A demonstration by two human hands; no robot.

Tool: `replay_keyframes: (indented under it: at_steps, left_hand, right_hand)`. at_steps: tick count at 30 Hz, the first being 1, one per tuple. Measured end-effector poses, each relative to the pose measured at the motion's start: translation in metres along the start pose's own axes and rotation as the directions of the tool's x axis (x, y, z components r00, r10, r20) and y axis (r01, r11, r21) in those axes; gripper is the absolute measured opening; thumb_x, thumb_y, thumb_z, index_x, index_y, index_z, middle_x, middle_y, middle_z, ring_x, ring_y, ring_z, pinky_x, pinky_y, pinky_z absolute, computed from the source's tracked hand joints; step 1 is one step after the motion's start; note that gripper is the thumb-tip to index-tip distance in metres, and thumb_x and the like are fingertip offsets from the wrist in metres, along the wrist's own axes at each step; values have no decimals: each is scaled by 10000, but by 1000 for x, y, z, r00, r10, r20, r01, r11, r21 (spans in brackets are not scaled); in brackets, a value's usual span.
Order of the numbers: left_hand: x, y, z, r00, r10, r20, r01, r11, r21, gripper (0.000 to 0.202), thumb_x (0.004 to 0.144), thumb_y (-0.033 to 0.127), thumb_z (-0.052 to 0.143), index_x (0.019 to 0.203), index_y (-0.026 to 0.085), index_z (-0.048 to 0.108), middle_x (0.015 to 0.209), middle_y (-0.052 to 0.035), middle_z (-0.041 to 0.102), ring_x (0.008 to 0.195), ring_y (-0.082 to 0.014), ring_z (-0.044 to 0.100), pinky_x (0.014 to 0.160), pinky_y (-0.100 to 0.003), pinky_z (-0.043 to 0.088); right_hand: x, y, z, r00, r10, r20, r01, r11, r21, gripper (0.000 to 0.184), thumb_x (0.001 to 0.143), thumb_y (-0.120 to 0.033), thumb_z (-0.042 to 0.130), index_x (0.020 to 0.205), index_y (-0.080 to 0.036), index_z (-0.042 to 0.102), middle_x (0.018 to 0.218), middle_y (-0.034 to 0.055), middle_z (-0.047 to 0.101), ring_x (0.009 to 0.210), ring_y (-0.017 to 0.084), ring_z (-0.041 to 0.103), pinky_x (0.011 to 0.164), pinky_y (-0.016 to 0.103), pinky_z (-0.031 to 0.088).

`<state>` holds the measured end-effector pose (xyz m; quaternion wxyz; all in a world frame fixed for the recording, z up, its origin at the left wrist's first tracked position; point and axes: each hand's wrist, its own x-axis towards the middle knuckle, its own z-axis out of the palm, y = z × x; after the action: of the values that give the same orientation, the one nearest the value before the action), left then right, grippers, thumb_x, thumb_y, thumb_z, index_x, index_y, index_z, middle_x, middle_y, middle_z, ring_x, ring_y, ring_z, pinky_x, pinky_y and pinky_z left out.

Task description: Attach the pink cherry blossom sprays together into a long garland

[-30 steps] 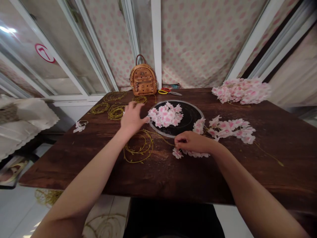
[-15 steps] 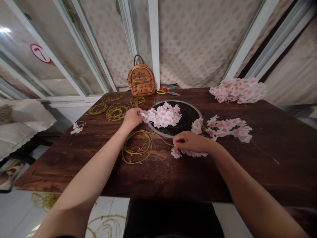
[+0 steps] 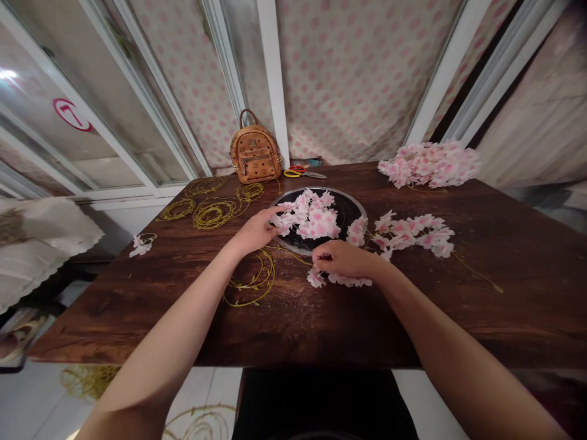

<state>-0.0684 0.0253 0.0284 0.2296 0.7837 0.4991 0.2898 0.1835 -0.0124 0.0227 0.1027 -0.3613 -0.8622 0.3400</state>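
Vine (image 3: 274, 274) is clamped in the right grip (image 3: 340, 258), nearer the bench's (image 3: 316, 339) front edge; blossoms (image 3: 316, 219) are touched by the left grip (image 3: 255, 233), closure unclear.

Looks forward and down from head height, above a black-clothed lap (image 3: 321, 400), close over a dark-brown wooden table (image 3: 293, 342). Faces a cream, pink-dotted fabric curtain (image 3: 362, 79). Takes in the bare left hand (image 3: 255, 232) and bare right hand (image 3: 342, 258) from behind, near mid-frame.
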Motion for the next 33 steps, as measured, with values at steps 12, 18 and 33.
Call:
replay_keyframes:
  at_steps: [12,18,33]
  left_hand:
    - [2,55,25,983,-23,-183,67,969,237,183,815,327,611,778,209,746,788,-63,705,684,-190,605,670,-326,434]
    - [14,64,48,990,-33,-136,67,966,248,304,752,414,679,981,219,721,801,-52,684,717,-205,602,637,-317,413]
    - [-1,37,45,978,-202,-46,153,854,-498,60,780,166,555,825,179,518,626,25,585,523,-137,631,516,-237,478]
  right_hand:
    - [0,3,1,1000,7,12,-7,1000,7,185,751,-167,474,668,-179,638,700,28,674,635,141,531,596,268,355]
    - [1,3,2,1000,1,16,-1,1000,-4,165,749,-175,495,651,-176,628,681,16,659,632,137,524,604,264,355]
    - [3,1,6,977,150,-155,-151,989,6,155,753,-205,483,656,-175,601,617,7,598,583,127,479,561,267,317]
